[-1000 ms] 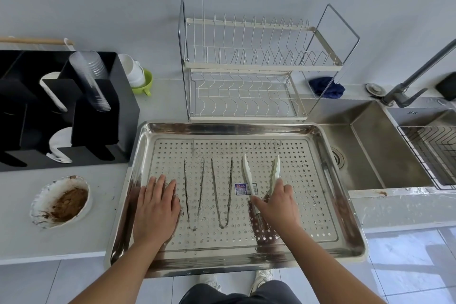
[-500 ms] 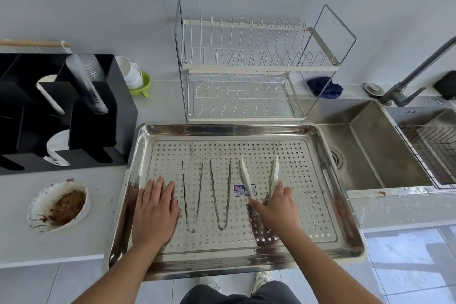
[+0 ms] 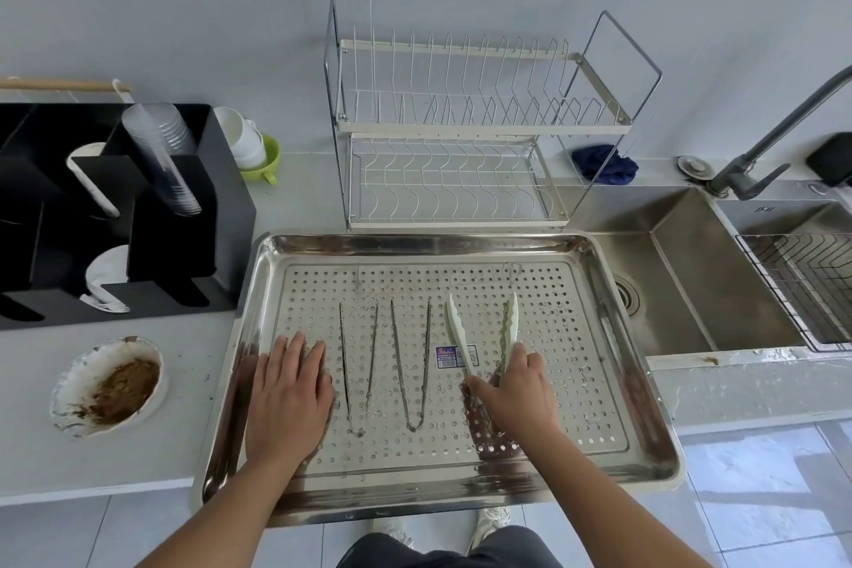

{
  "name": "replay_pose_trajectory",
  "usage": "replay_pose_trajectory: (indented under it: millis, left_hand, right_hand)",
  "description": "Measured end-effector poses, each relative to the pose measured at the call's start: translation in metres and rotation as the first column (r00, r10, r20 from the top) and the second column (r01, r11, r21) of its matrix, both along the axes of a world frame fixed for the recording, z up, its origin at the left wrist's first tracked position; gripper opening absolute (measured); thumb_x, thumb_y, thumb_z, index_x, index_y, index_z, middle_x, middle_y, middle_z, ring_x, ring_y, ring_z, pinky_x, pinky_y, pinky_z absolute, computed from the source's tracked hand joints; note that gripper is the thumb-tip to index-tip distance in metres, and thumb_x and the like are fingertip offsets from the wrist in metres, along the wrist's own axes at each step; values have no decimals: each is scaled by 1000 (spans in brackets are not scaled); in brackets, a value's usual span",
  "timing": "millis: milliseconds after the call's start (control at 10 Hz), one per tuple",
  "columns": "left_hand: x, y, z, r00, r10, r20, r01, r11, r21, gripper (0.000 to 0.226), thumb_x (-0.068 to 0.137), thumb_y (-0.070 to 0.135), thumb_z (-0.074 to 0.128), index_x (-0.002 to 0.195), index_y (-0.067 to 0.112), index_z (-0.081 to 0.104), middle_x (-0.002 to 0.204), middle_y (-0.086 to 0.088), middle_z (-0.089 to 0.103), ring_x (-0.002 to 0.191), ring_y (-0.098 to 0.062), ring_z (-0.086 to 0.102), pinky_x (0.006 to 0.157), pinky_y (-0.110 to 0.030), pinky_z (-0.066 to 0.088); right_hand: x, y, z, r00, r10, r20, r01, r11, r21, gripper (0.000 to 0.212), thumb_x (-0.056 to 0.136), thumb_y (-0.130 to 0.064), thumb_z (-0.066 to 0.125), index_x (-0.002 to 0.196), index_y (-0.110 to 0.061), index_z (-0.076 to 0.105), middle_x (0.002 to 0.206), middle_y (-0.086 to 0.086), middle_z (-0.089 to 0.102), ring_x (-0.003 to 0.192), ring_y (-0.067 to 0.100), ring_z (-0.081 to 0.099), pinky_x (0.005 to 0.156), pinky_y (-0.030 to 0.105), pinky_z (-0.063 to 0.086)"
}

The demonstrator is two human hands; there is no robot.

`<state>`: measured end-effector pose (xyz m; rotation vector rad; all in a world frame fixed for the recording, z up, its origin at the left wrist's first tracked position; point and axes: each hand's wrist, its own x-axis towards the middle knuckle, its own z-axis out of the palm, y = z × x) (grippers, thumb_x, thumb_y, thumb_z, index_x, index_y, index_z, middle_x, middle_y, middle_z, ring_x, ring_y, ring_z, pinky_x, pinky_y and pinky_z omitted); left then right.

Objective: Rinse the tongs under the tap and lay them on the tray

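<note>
The right hand (image 3: 516, 397) is seen low on the perforated steel tray (image 3: 613, 470), its fingers (image 3: 518, 355) closed around the hinge end of the white plastic tongs (image 3: 461, 332). The tongs lie on the tray with their long axis running away from the person, the two arms spread in a V and the tips pointing toward the far rim. The left hand (image 3: 288, 392) is laid flat on the tray's left side, fingers straight and together, gripping nothing. Between the two hands, two pairs of thin metal tongs (image 3: 417, 364) are laid parallel, hinges near, tips pointing away; a small barcode sticker (image 3: 449, 357) is seen just left of the white tongs. Left of the left hand, off the tray, a dirty bowl with brown residue (image 3: 108, 385) sits on the worktop (image 3: 184, 420). Beyond the fingers stands a two-tier wire dish rack (image 3: 461, 125); to the far left, a black organiser (image 3: 221, 217). Right of the right hand lie the steel sink (image 3: 691, 272) and a grey tap (image 3: 774, 134).
</note>
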<state>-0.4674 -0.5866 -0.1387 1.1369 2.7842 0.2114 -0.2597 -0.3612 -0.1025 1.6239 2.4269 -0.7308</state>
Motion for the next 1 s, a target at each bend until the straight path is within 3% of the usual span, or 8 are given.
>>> replay_pose_trajectory:
  millis: [600,700,800,900,1000]
  left_hand:
    - [0,0,2,1000,0,3,0,1000,-5,66,98,45,19,148,15,51,158,-15,44,151,-36,32,124,-54,23]
    - [-1,1,5,1000,12,28,-12,1000,-19,60,100,43,26,147,15,52,158,-15,44,151,-36,31,125,-52,21]
    - [-5,8,13,995,50,85,-49,999,-18,50,100,36,51,146,16,50,156,-12,46,148,-32,36,122,-52,30]
    - [-8,19,34,993,68,100,-69,998,6,58,99,39,53,152,20,41,159,-10,40,146,-28,38,121,-47,31]
    - [-13,42,62,998,-1,67,0,1000,25,63,100,40,48,157,21,30,164,-9,31,150,-27,31,123,-45,27]
  right_hand:
    - [9,3,-3,1000,-6,-31,6,1000,-4,112,83,-75,62,159,-7,18,153,16,38,135,31,50,104,43,47]
    - [11,7,-1,999,-22,-44,23,1000,9,102,88,-68,62,159,-10,19,152,16,38,129,32,55,98,42,51]
    - [11,15,5,997,3,-77,1,998,58,83,94,-57,62,156,-13,28,148,13,43,117,29,62,82,34,52]
    - [7,23,18,990,62,-126,-52,995,80,67,96,-48,64,150,-16,40,142,8,46,107,23,61,78,31,53]
    - [-8,36,40,972,149,-183,-121,981,154,60,97,-43,64,149,-19,46,140,3,52,110,17,57,86,29,52]
